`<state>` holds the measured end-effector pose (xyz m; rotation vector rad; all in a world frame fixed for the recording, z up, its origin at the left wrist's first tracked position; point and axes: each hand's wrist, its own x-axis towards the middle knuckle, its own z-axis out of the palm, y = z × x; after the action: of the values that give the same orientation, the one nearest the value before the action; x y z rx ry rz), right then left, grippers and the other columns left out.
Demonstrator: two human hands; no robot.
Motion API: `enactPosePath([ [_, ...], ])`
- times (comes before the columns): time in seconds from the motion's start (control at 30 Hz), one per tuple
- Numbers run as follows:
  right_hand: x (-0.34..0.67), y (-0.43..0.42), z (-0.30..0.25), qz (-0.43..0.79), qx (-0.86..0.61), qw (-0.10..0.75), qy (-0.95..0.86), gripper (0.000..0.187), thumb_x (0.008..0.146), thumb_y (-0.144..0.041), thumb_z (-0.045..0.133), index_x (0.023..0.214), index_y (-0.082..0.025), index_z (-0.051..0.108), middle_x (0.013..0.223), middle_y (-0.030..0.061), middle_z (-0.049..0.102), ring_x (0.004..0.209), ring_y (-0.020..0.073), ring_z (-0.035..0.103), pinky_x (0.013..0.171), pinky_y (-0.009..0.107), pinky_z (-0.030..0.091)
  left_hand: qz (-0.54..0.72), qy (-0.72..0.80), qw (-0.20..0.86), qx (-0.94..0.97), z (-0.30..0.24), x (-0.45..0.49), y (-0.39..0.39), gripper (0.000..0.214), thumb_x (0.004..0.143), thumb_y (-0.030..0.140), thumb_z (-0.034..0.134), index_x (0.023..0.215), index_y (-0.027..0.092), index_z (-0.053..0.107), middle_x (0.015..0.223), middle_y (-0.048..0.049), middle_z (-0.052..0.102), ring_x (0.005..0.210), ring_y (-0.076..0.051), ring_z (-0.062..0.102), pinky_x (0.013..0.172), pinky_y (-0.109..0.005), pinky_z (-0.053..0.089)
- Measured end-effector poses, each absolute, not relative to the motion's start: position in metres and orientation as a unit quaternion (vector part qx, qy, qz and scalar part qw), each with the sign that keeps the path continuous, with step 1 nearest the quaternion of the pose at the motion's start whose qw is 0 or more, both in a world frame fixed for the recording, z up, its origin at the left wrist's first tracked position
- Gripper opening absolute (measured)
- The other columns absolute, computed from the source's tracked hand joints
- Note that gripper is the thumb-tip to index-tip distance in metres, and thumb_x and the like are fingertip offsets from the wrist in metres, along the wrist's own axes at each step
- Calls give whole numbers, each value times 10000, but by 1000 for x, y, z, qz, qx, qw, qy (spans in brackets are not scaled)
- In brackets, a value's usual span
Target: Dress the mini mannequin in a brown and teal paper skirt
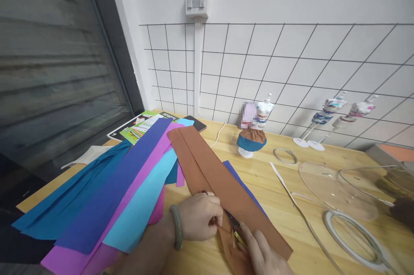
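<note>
My left hand (202,217), with a green bangle on its wrist, is closed on the edge of a long folded strip of brown crepe paper (223,167). My right hand (265,253) is at the lower edge of the view, closed around dark-bladed scissors (233,222) with a yellow part showing. The blades lie at a slit in the brown paper, just right of my left fingers. Their handles are mostly hidden by my hand. Near my hands the paper is crumpled and split into a narrower piece.
Left of the brown strip lie overlapping crepe sheets in dark blue (110,184), light blue (142,199) and teal (77,189). Small dress forms (252,137) stand along the wall. Tape rolls (354,240), a white strip (291,197) and a clear disc (336,189) lie right.
</note>
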<state>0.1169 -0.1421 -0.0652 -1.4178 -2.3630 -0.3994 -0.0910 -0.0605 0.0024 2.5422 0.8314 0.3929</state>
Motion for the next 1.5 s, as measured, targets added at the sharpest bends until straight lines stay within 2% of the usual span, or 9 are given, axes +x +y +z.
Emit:
enactPosePath([
  [0.27, 110, -136, -66, -96, -504, 162, -843, 632, 662, 4, 337, 1282, -107, 285, 788, 83, 562, 540, 150, 592, 459, 212, 489, 150, 294, 213, 920, 2, -91, -60, 139, 589, 67, 511, 659, 179, 552, 700, 7, 562, 699, -123, 485, 645, -228, 370],
  [0.43, 108, -137, -68, -83, -517, 148, -839, 650, 657, 14, 341, 1288, -127, 274, 784, 78, 567, 527, 154, 592, 467, 225, 490, 150, 295, 207, 921, 3, -91, -60, 125, 598, 77, 505, 650, 181, 551, 690, 12, 563, 687, -115, 487, 639, -220, 369],
  [0.73, 101, -139, -60, -48, -551, 102, -827, 603, 603, 23, 364, 1193, -80, 435, 808, 107, 578, 556, 183, 608, 492, 264, 506, 163, 298, 213, 916, 3, -91, -59, 127, 595, 84, 525, 645, 178, 593, 683, 14, 580, 673, -106, 495, 627, -208, 365],
  [1.0, 99, -136, -45, -14, -550, 89, -830, 584, 642, 24, 346, 1215, -77, 406, 857, 113, 582, 652, 176, 617, 558, 242, 503, 126, 316, 251, 906, 9, -99, -56, 140, 668, 182, 586, 734, 222, 702, 548, 21, 566, 529, -88, 475, 502, -200, 330],
  [1.1, 99, -133, -41, -1, -535, 69, -842, 576, 645, 7, 358, 1216, -53, 408, 852, 117, 585, 642, 181, 617, 558, 245, 504, 124, 320, 267, 901, 13, -99, -57, 146, 680, 180, 577, 740, 217, 705, 555, 23, 599, 527, -84, 493, 501, -188, 338],
  [1.27, 96, -127, -38, -4, -534, 42, -844, 695, 554, 68, 321, 1231, -66, 402, 895, 116, 593, 667, 182, 621, 576, 250, 505, 134, 317, 273, 899, 14, -98, -58, 158, 660, 157, 576, 738, 204, 705, 587, 21, 638, 551, -85, 523, 516, -178, 351],
  [1.5, 92, -125, -37, -14, -536, 28, -844, 700, 544, 82, 310, 1226, -39, 413, 883, 126, 592, 599, 174, 615, 543, 252, 507, 130, 330, 271, 895, 13, -98, -59, 173, 643, 151, 566, 729, 218, 700, 619, 25, 654, 565, -90, 541, 508, -180, 353],
])
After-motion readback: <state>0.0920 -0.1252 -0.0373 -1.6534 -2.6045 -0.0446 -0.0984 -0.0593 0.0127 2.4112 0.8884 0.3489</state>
